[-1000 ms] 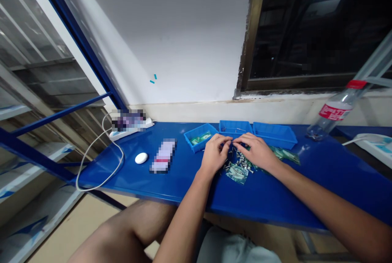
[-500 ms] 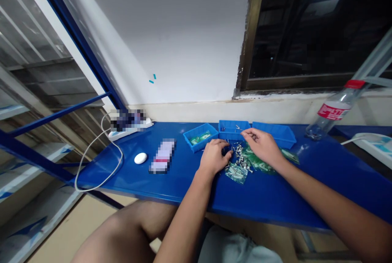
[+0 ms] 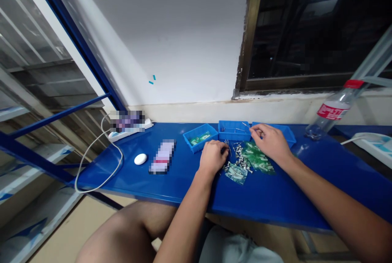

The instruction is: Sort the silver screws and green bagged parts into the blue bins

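Observation:
My right hand [image 3: 272,141] pinches a long thin metal screw [image 3: 246,125] above the right end of the middle blue bin [image 3: 234,136]. My left hand [image 3: 213,155] rests on the table with its fingers curled at the left side of a pile of loose silver screws [image 3: 239,154]; what its fingertips hold, if anything, cannot be made out. A small clear bag of pale parts [image 3: 236,173] lies in front of the pile. Green-tinted plastic bags [image 3: 257,157] lie below my right hand.
A blue bin [image 3: 196,146] with a green bag stands left, another blue bin [image 3: 286,133] right, partly hidden. A phone [image 3: 163,157], white oval object [image 3: 140,159], power strip [image 3: 147,125] with a cable, and plastic bottle [image 3: 332,110] are on the blue table [image 3: 183,185].
My hands, fingertips together over the pile a second ago, have parted. The right hand moved right and back to the middle bin with the screw; the left stayed by the pile, fingers curling more.

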